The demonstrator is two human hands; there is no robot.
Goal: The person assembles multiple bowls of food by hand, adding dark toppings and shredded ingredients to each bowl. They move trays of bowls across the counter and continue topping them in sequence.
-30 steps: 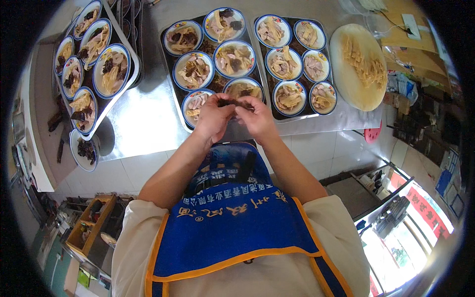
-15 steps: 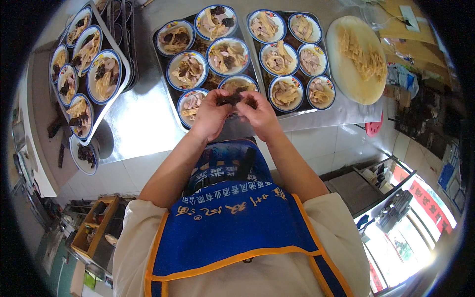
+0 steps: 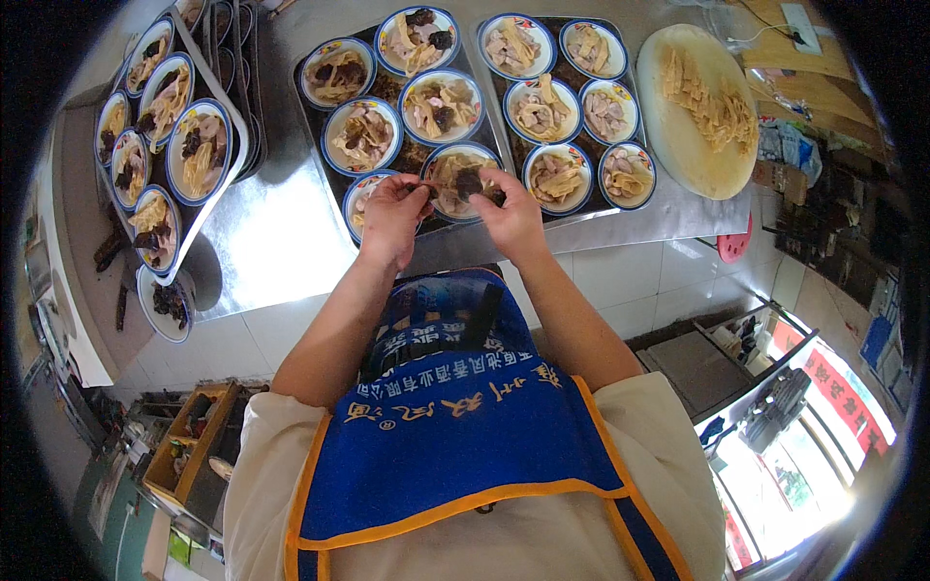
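Observation:
Both my hands are over the near bowls of the middle tray (image 3: 407,167). My left hand (image 3: 389,218) pinches a small dark piece of wood ear fungus (image 3: 411,188) above the near-left bowl (image 3: 347,208). To its right, my right hand (image 3: 511,215) has its thumb and fingers closed on dark wood ear fungus (image 3: 493,195) at the edge of a blue-rimmed bowl (image 3: 459,145). A black clump (image 3: 469,181) shows by those fingertips; whether it is held or lies in the bowl I cannot tell. Pale meat and yellowish strips fill these bowls.
Another tray of filled bowls (image 3: 516,142) adjoins on the right. Beyond it lies a round board (image 3: 668,150) with yellow strips. Stacked trays (image 3: 239,145) with bowls stand left, and a bowl of dark fungus (image 3: 167,331) sits by the table's front edge.
My hands were close together over the dark fungus and have moved apart, the left one leftward. The bowl beneath shows more, with a black clump visible by my right fingers.

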